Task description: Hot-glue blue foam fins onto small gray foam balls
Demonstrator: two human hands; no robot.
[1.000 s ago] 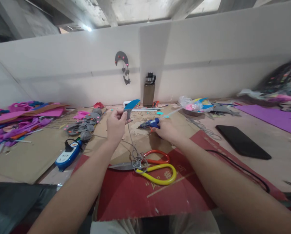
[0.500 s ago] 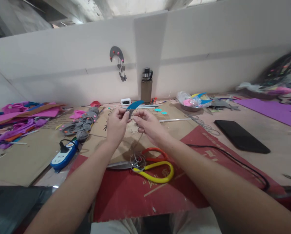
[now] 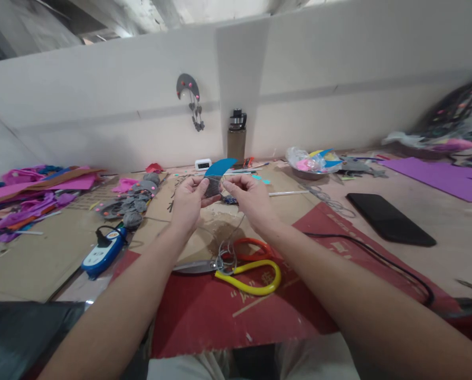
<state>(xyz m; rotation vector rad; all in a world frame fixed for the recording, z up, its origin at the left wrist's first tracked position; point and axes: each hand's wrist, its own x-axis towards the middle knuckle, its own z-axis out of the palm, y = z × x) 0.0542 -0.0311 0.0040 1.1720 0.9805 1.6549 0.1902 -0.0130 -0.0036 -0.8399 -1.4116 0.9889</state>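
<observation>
i find the left hand [image 3: 189, 199] with fingers clamped on the blue crescent [image 3: 221, 167], raised above the table [image 3: 453, 253]; the right hand [image 3: 252, 199] appears to pinch grey cord [image 3: 228, 241]. i judge winding in hand; the next turn calls for even tension, clear of the scissors [image 3: 255, 289].

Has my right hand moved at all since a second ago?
Yes: judged against the standing bottle, the right hand has moved left, and is now beside the blue and grey piece in the left hand.
</observation>
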